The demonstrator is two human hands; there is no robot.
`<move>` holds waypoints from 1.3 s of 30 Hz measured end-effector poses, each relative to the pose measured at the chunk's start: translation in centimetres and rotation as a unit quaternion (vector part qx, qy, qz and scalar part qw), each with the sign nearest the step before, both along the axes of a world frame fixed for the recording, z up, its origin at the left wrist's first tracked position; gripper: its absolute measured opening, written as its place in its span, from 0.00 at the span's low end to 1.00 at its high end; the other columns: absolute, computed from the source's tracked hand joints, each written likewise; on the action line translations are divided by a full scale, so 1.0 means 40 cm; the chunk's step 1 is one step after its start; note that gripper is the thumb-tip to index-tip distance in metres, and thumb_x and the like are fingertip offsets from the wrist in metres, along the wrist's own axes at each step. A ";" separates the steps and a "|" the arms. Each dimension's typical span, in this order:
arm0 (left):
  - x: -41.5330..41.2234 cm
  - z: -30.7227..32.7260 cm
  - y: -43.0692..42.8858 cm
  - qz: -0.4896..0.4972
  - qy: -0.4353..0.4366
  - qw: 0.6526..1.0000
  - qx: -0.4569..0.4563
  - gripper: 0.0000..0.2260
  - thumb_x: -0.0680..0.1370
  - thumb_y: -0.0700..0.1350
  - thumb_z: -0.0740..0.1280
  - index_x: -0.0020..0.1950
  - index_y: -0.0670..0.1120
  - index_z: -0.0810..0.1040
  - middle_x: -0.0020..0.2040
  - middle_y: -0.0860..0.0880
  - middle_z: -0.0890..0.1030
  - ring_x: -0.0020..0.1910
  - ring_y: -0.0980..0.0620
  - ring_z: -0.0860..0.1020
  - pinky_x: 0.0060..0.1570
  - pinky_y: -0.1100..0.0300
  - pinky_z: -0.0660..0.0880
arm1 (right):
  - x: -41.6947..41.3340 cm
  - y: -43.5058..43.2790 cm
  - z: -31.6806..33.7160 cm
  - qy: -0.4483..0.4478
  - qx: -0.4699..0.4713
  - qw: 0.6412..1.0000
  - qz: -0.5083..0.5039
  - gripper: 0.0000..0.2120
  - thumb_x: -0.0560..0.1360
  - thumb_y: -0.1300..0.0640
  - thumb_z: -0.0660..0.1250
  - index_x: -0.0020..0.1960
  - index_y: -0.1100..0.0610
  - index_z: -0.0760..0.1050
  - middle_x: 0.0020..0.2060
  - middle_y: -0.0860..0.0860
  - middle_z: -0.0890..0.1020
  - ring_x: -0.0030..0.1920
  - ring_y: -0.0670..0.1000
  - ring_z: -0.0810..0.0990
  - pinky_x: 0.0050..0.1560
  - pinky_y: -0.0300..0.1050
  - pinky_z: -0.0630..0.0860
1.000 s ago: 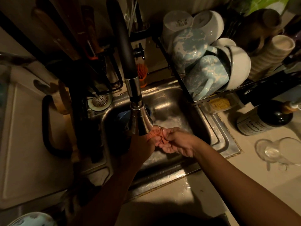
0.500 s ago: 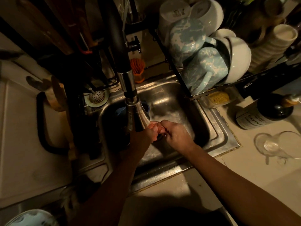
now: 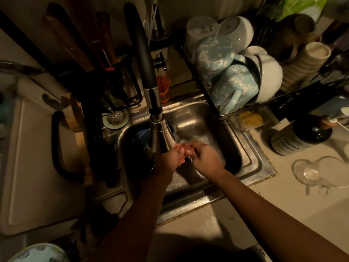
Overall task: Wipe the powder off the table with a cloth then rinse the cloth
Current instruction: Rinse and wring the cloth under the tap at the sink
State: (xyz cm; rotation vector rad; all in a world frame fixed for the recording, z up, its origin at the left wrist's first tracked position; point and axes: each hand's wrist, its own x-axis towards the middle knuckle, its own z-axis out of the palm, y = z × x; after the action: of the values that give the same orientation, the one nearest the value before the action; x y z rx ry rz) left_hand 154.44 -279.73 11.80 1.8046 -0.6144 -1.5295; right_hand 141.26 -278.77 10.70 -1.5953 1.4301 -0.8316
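Both my hands are together over the steel sink (image 3: 251,159), just below the faucet spray head (image 3: 160,137). A small reddish-pink cloth (image 3: 186,149) is bunched between them, mostly hidden by the fingers. My left hand (image 3: 168,159) grips it from the left and my right hand (image 3: 204,159) from the right. Water glistens in the sink bowl behind the hands; the stream itself is hard to make out in the dim light.
A dish rack (image 3: 217,108) with blue and white mugs and bowls overhangs the sink's right side. A dark soap bottle (image 3: 300,138) and an overturned glass mug (image 3: 321,174) lie on the right counter. A strainer (image 3: 116,117), knife block and a white board (image 3: 28,157) are on the left.
The hands stay under the faucet, working the cloth; the fingers have closed tighter around it, so less of the cloth shows. The camera has shifted slightly.
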 end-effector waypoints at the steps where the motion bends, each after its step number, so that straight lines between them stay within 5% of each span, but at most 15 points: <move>1: 0.001 0.001 0.005 0.011 -0.005 1.000 -0.013 0.05 0.79 0.36 0.65 0.50 0.35 0.78 0.42 0.36 0.81 0.40 0.39 0.80 0.32 0.63 0.79 | 0.009 0.001 0.007 -0.084 0.060 0.994 -0.038 0.17 0.73 0.72 0.69 0.59 0.60 0.79 0.52 0.57 0.84 0.50 0.44 0.81 0.54 0.31 0.73; 3: 0.008 -0.001 0.017 0.041 -0.016 0.998 -0.050 0.10 0.78 0.33 0.65 0.57 0.28 0.77 0.49 0.28 0.79 0.40 0.38 0.80 0.34 0.66 0.79 | 0.022 -0.001 0.038 -0.274 0.202 0.932 -0.125 0.18 0.74 0.68 0.71 0.61 0.55 0.75 0.55 0.57 0.82 0.54 0.53 0.82 0.56 0.46 0.79; 5: 0.013 -0.004 0.027 0.011 -0.065 0.991 -0.114 0.08 0.76 0.31 0.68 0.55 0.30 0.79 0.50 0.31 0.81 0.46 0.39 0.82 0.40 0.63 0.79 | 0.024 -0.005 0.055 -0.335 0.287 0.888 -0.135 0.12 0.78 0.63 0.68 0.61 0.59 0.75 0.53 0.59 0.82 0.51 0.56 0.81 0.50 0.48 0.79; 8: 0.025 0.005 0.048 -0.038 -0.134 0.971 -0.194 0.05 0.75 0.31 0.70 0.49 0.33 0.83 0.48 0.36 0.84 0.47 0.46 0.81 0.55 0.57 0.78 | 0.025 0.005 0.058 -0.254 0.291 0.921 -0.049 0.08 0.81 0.63 0.64 0.56 0.59 0.81 0.41 0.57 0.84 0.38 0.51 0.81 0.41 0.43 0.81; 12: 0.030 0.021 0.057 -0.079 -0.121 0.965 -0.220 0.05 0.74 0.31 0.70 0.46 0.38 0.83 0.44 0.44 0.84 0.41 0.59 0.81 0.48 0.66 0.77 | 0.021 0.010 0.078 -0.068 0.201 0.977 -0.008 0.07 0.77 0.70 0.65 0.44 0.64 0.81 0.28 0.51 0.80 0.24 0.40 0.75 0.27 0.31 0.72; 14: 0.035 0.019 0.056 -0.089 -0.094 0.970 -0.205 0.09 0.74 0.31 0.70 0.41 0.45 0.82 0.37 0.51 0.83 0.33 0.65 0.79 0.41 0.68 0.75 | 0.026 0.013 0.086 0.048 0.090 0.995 0.012 0.05 0.72 0.67 0.66 0.40 0.67 0.80 0.30 0.54 0.81 0.27 0.42 0.76 0.28 0.27 0.67; 19: 0.045 0.012 0.039 -0.099 -0.073 0.986 -0.112 0.11 0.77 0.34 0.66 0.39 0.48 0.81 0.33 0.50 0.80 0.31 0.55 0.77 0.34 0.63 0.76 | 0.030 0.025 0.052 0.184 -0.025 0.981 0.056 0.15 0.67 0.60 0.59 0.45 0.63 0.81 0.40 0.60 0.85 0.43 0.58 0.82 0.40 0.36 0.68; 24: 0.043 -0.008 0.033 -0.130 -0.052 0.990 -0.032 0.13 0.77 0.31 0.62 0.40 0.47 0.79 0.30 0.47 0.77 0.27 0.52 0.73 0.30 0.62 0.71 | 0.011 0.032 0.027 0.298 -0.019 0.939 0.168 0.20 0.68 0.58 0.57 0.53 0.61 0.81 0.46 0.62 0.84 0.48 0.63 0.82 0.48 0.48 0.75; 28: 0.043 -0.005 0.049 -0.143 -0.034 0.989 -0.002 0.14 0.77 0.31 0.60 0.37 0.47 0.76 0.27 0.47 0.76 0.28 0.49 0.72 0.32 0.60 0.66 | 0.007 0.033 -0.004 0.345 -0.012 0.915 0.206 0.30 0.70 0.49 0.46 0.58 0.59 0.79 0.50 0.61 0.83 0.50 0.63 0.81 0.53 0.53 0.76; 32: 0.057 0.010 0.030 -0.185 -0.033 0.982 0.009 0.09 0.79 0.35 0.64 0.41 0.46 0.78 0.33 0.47 0.80 0.32 0.49 0.76 0.33 0.60 0.72 | 0.013 0.044 -0.023 0.270 0.027 0.960 0.076 0.12 0.74 0.57 0.63 0.54 0.58 0.81 0.47 0.58 0.85 0.49 0.58 0.82 0.47 0.44 0.74; 34: 0.071 0.014 0.015 -0.190 -0.043 0.981 -0.007 0.04 0.78 0.39 0.68 0.50 0.44 0.83 0.41 0.45 0.84 0.40 0.47 0.82 0.43 0.56 0.79 | 0.025 0.047 -0.024 0.098 0.091 0.990 -0.053 0.04 0.76 0.59 0.70 0.49 0.59 0.82 0.41 0.57 0.85 0.42 0.51 0.82 0.42 0.42 0.73; 36: 0.083 0.026 0.010 -0.163 -0.049 0.985 -0.020 0.09 0.76 0.41 0.71 0.56 0.44 0.83 0.47 0.44 0.85 0.47 0.45 0.83 0.55 0.51 0.80 | 0.024 0.046 -0.017 -0.092 0.135 0.973 -0.161 0.06 0.77 0.56 0.71 0.45 0.58 0.83 0.37 0.55 0.84 0.38 0.46 0.80 0.40 0.43 0.76; 39: 0.084 0.071 0.039 -0.188 0.004 0.980 -0.069 0.10 0.74 0.34 0.71 0.51 0.47 0.83 0.51 0.42 0.85 0.51 0.44 0.83 0.59 0.49 0.78 | -0.001 0.052 0.030 -0.229 0.166 0.938 -0.201 0.08 0.80 0.54 0.68 0.45 0.56 0.81 0.34 0.50 0.82 0.34 0.45 0.79 0.36 0.39 0.75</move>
State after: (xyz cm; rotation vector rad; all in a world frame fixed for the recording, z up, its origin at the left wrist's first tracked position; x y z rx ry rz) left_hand 157.81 -278.19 14.63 1.6399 -1.0798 -1.6879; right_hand 141.23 -276.68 11.92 -0.7952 1.4676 -1.0458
